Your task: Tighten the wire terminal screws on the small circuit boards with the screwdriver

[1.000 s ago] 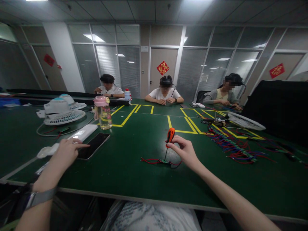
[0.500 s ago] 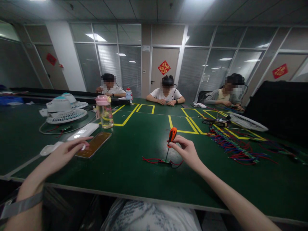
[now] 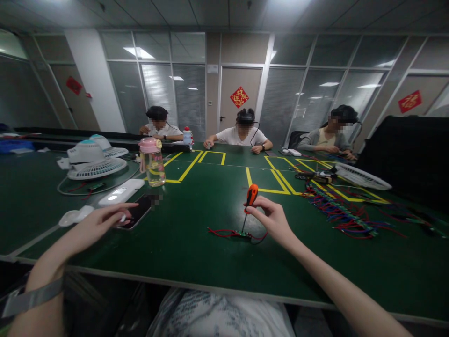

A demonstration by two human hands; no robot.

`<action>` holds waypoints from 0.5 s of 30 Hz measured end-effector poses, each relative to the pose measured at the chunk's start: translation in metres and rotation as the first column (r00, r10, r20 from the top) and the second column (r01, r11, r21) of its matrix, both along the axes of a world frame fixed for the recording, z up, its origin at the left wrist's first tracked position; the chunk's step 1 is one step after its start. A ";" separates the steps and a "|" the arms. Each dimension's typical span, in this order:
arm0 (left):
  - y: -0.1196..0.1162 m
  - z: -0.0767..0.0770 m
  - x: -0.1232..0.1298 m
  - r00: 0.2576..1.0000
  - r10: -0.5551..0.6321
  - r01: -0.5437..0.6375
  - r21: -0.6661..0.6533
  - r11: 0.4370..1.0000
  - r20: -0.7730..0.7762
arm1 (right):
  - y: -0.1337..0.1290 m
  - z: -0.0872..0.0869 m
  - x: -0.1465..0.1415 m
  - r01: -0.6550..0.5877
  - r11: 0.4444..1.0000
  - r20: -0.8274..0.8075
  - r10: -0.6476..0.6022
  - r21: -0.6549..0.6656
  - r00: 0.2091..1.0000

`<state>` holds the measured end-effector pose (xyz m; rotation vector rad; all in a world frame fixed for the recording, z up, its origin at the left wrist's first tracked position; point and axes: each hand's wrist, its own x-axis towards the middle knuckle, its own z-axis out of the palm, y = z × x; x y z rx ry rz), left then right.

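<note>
My right hand (image 3: 271, 216) pinches the orange and black handle of a screwdriver (image 3: 251, 194) held upright. Its thin shaft points down, with the tip at a small green circuit board (image 3: 241, 233) on the table; red and dark wires run from the board's ends. Over the near end of a phone (image 3: 140, 213) is my left hand (image 3: 101, 219), its index finger stretched out and the fingers apart. A small white spot shows at its fingertips, too small to make out. The phone's screen is dark, with a blurred patch at its far corner.
On the green table (image 3: 196, 262), a white device (image 3: 121, 192), a pink-lidded bottle (image 3: 152, 161) and white fans (image 3: 94, 161) stand left. Several wired boards (image 3: 340, 210) lie right, near a white grille (image 3: 361, 177) and a black case (image 3: 407, 164). Several people sit opposite.
The phone's screen has turned from lit brown to dark. Across the table, the middle person's hands have moved apart. My right hand and the screwdriver have hardly moved.
</note>
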<state>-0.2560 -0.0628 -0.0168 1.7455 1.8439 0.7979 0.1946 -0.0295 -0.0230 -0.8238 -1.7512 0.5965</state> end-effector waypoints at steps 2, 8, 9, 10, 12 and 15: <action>-0.001 0.003 0.001 0.999 0.017 -0.016 0.036 0.999 -0.032 | 0.000 0.000 0.000 0.002 1.000 -0.002 -0.002 -0.001 1.000; 0.004 -0.002 -0.012 0.975 0.068 -0.026 0.196 0.980 -0.211 | 0.000 0.000 0.000 0.008 1.000 0.008 -0.008 0.005 1.000; 0.006 -0.004 -0.013 0.973 0.064 -0.018 0.202 0.979 -0.223 | 0.000 0.000 0.000 0.007 1.000 0.009 -0.007 0.006 1.000; 0.006 -0.005 -0.014 0.971 0.063 -0.014 0.208 0.978 -0.230 | 0.000 -0.001 0.000 0.004 1.000 0.009 -0.004 0.005 1.000; 0.007 -0.006 -0.014 0.971 0.055 -0.005 0.207 0.978 -0.234 | 0.000 -0.001 0.000 -0.001 1.000 0.005 0.001 0.002 1.000; 0.007 -0.006 -0.012 0.972 0.050 -0.004 0.197 0.980 -0.231 | 0.001 -0.001 0.000 0.002 1.000 0.002 -0.002 -0.001 1.000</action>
